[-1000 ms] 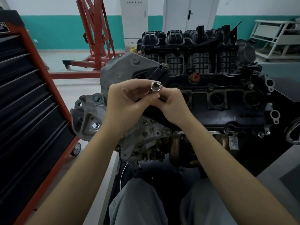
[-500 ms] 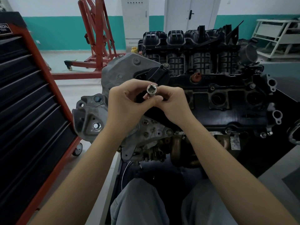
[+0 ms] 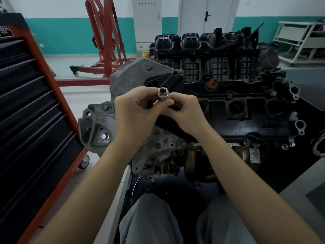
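Socket [image 3: 163, 93] stands between the two hands in front of the engine [image 3: 228, 103]. Its long axis is nearly upright, square-drive end up toward the camera, and its lower barrel is pinched from the left by the left hand [image 3: 135, 113] and from the right by the right hand [image 3: 186, 111], both equally near. Against a second ago, the socket has swung from a rightward tilt to upright and sits slightly further left, with the hands about where they were.

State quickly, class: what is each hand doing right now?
Left hand: closed, pinching the metal socket.
Right hand: closed, pinching the same socket from the other side.
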`<state>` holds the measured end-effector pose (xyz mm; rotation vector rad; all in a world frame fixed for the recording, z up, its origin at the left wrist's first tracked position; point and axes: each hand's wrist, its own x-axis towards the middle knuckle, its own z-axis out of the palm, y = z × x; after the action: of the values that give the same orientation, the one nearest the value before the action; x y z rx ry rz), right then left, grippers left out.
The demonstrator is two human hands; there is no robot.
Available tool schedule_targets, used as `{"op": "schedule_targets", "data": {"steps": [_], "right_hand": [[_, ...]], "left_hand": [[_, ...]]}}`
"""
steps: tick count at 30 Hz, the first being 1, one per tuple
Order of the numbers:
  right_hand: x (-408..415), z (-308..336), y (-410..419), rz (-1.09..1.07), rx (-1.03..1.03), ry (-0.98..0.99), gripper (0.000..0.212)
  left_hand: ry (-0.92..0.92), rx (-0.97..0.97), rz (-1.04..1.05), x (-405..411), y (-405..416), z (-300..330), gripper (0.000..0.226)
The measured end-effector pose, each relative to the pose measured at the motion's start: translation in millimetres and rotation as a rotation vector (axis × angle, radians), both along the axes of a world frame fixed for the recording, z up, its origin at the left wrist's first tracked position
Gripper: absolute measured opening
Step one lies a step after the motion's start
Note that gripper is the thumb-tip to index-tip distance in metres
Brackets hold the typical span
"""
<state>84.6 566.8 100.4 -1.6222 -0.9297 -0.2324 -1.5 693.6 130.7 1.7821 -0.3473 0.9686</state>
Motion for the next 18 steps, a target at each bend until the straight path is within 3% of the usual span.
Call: {"op": "schedule_targets", "data": {"steps": [5,11,18], "right_hand": [[0.0,-0.8,-0.1,-0.008,-0.028,-0.001,0.022],[0.8,-1.7,-0.6,-0.04,-0.013,-0.029,0.017],[-0.6,-1.0,1.7,-0.011,-0.009,0.003,0.02]], "left_hand": [[0.074,-0.032,-0.228,-1.0,5.7,2.5,0.032],[0.004,0.069,0.009,-0.1,3.6,-1.5,0.022],[0.056,0.011,-0.158,3.5,6.6,1.4,0.029]]}}
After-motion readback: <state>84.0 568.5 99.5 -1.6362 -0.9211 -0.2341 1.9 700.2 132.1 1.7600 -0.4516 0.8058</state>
